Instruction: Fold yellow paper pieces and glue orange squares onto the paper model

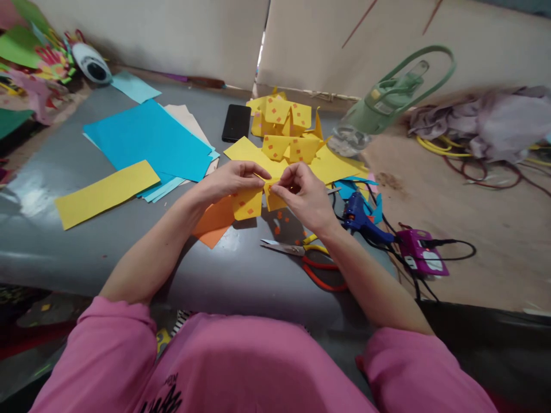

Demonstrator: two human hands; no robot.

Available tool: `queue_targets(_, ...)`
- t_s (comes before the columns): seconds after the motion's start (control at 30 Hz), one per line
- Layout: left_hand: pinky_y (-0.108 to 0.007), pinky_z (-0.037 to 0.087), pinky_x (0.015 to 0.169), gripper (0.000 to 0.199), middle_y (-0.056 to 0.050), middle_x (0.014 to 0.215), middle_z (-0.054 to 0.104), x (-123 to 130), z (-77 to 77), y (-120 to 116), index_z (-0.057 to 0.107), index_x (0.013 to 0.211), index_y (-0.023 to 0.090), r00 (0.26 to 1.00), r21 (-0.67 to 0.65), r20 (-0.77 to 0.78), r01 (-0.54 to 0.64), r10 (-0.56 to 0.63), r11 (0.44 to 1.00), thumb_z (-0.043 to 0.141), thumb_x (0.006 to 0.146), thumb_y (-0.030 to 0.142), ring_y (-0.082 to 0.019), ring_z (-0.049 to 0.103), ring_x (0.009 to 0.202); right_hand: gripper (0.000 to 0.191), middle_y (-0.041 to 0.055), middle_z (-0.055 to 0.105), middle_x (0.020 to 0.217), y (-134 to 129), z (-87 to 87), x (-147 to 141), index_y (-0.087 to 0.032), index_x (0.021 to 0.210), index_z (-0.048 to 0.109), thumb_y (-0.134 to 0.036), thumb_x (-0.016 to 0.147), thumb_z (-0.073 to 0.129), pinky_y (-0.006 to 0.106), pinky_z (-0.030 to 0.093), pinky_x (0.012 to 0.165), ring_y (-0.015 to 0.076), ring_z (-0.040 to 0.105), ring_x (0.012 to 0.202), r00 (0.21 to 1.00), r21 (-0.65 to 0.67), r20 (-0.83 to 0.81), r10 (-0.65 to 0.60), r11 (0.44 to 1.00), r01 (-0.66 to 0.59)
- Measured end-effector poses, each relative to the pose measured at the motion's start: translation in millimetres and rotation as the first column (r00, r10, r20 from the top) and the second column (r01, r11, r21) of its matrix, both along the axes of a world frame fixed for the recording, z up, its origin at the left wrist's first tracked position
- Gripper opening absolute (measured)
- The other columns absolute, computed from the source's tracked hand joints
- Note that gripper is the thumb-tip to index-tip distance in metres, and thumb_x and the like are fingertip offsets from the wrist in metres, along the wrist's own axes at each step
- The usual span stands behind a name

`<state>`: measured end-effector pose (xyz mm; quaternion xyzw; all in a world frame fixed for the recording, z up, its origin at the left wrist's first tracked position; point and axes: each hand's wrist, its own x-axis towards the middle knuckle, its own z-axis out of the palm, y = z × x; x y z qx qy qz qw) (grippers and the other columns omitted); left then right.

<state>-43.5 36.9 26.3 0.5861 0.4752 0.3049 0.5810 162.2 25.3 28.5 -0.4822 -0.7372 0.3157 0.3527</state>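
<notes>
Between my two hands is a folded yellow paper piece (247,205) dotted with orange squares. My left hand (237,176) pinches its upper left part between thumb and fingers. On the right side, my right hand (300,192) has its thumb and fingertips pressed together at the same piece. Small orange paper squares (279,216) lie just below it on the grey surface. Orange paper (215,222) sits under my left wrist. Beyond my hands stand similar spotted yellow paper shapes (284,115), with flat yellow sheets (336,166) around them.
Scissors (284,247) with red and yellow handles lie beside my right forearm. A blue glue gun (364,218) and a purple power block (419,252) with cables are at the right. Blue sheets (150,140), a yellow strip (107,194), a black phone (236,123) and a green bottle (379,109) surround the work.
</notes>
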Motion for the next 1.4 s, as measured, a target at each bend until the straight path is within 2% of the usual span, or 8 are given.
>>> queue_targets(0.3, -0.022, 0.032, 0.052, 0.028, -0.001, 0.077, 0.064, 2.3, 4.0, -3.5, 0.075, 0.109, 0.019, 1.0, 0.003, -0.025, -0.003, 0.003, 1.0, 0.072, 0.085, 0.033, -0.008, 0.047, 0.059, 0.019, -0.003, 0.059, 0.077, -5.2, 2.2, -1.7, -0.024, 0.083, 0.049, -0.03, 0.084, 0.067, 0.03, 0.044, 0.066, 0.0135, 0.054, 0.066, 0.993, 0.069, 0.114, -0.038, 0.997, 0.03)
queue_targets(0.4, -0.022, 0.035, 0.054, 0.027, -0.001, 0.079, 0.065, 1.7, 2.4, -3.2, 0.075, 0.108, 0.019, 1.0, -0.004, 0.007, -0.002, 0.002, 1.0, 0.071, 0.085, 0.033, -0.008, 0.049, 0.06, 0.013, 0.0006, 0.062, 0.081, -8.1, 5.2, 6.8, -0.023, 0.086, 0.058, -0.034, 0.09, 0.064, 0.032, 0.046, 0.068, 0.0162, 0.055, 0.071, 0.984, 0.173, 0.178, -0.016, 0.985, -0.015)
queue_targets(0.5, -0.021, 0.033, 0.052, 0.028, -0.001, 0.08, 0.066, 0.6, 1.3, -3.0, 0.075, 0.108, 0.02, 1.0, -0.013, 0.023, 0.011, -0.01, 1.0, 0.072, 0.085, 0.034, -0.008, 0.051, 0.061, 0.013, 0.0059, 0.064, 0.091, -10.0, 5.5, 21.1, -0.023, 0.094, 0.069, -0.031, 0.095, 0.059, 0.036, 0.048, 0.076, 0.0208, 0.058, 0.083, 0.96, 0.368, 0.279, 0.004, 0.923, -0.111)
queue_targets(0.6, -0.022, 0.035, 0.053, 0.027, -0.002, 0.082, 0.068, 0.2, 1.5, -3.1, 0.075, 0.108, 0.02, 0.999, -0.026, 0.044, 0.015, -0.014, 1.0, 0.073, 0.084, 0.034, -0.009, 0.053, 0.062, 0.025, 0.0077, 0.064, 0.098, -10.0, 2.4, 34.8, -0.029, 0.109, 0.075, -0.026, 0.098, 0.053, 0.039, 0.049, 0.081, 0.0228, 0.057, 0.088, 0.903, 0.482, 0.429, 0.011, 0.843, -0.239)
queue_targets(0.73, -0.022, 0.041, 0.058, 0.025, -0.002, 0.081, 0.067, 1.1, 2.9, -3.1, 0.075, 0.106, 0.019, 0.997, -0.055, 0.074, 0.027, -0.023, 0.998, 0.074, 0.083, 0.03, -0.01, 0.058, 0.068, 0.037, 0.007, 0.066, 0.104, -7.6, -3.9, 43.9, -0.037, 0.121, 0.073, -0.021, 0.098, 0.05, 0.042, 0.048, 0.085, 0.0243, 0.056, 0.093, 0.802, 0.494, 0.597, -0.002, 0.789, -0.366)
queue_targets(0.87, -0.022, 0.044, 0.063, 0.023, -0.003, 0.086, 0.07, 1.4, 1.2, -2.3, 0.075, 0.103, 0.018, 0.993, -0.07, 0.11, 0.042, -0.034, 0.997, 0.075, 0.082, 0.027, -0.011, 0.062, 0.074, 0.04, 0.0071, 0.067, 0.107, -6.2, -8.6, 43.4, -0.037, 0.122, 0.073, -0.019, 0.098, 0.047, 0.041, 0.047, 0.085, 0.0244, 0.054, 0.093, 0.746, 0.501, 0.665, -0.028, 0.757, -0.418)
queue_targets(1.03, -0.022, 0.046, 0.065, 0.026, -0.003, 0.089, 0.071, -0.1, -3.4, -0.8, 0.076, 0.106, 0.02, 0.992, -0.055, 0.113, 0.063, -0.056, 0.996, 0.075, 0.083, 0.032, -0.011, 0.063, 0.076, 0.04, 0.0078, 0.067, 0.107, -9.4, -11.6, 39.2, -0.035, 0.124, 0.072, -0.019, 0.097, 0.047, 0.042, 0.048, 0.087, 0.0251, 0.054, 0.094, 0.761, 0.479, 0.649, -0.013, 0.784, -0.395)
queue_targets(1.4, -0.023, 0.044, 0.065, 0.03, -0.004, 0.091, 0.073, 3.5, -3.5, -1.6, 0.075, 0.106, 0.019, 0.996, -0.03, 0.086, -0.023, 0.026, 0.999, 0.076, 0.081, 0.035, -0.013, 0.064, 0.078, 0.042, 0.0115, 0.067, 0.107, -18.9, -20.9, 28.5, -0.026, 0.133, 0.067, -0.017, 0.098, 0.046, 0.044, 0.049, 0.087, 0.0269, 0.056, 0.098, 0.816, 0.491, 0.578, -0.028, 0.81, -0.32)
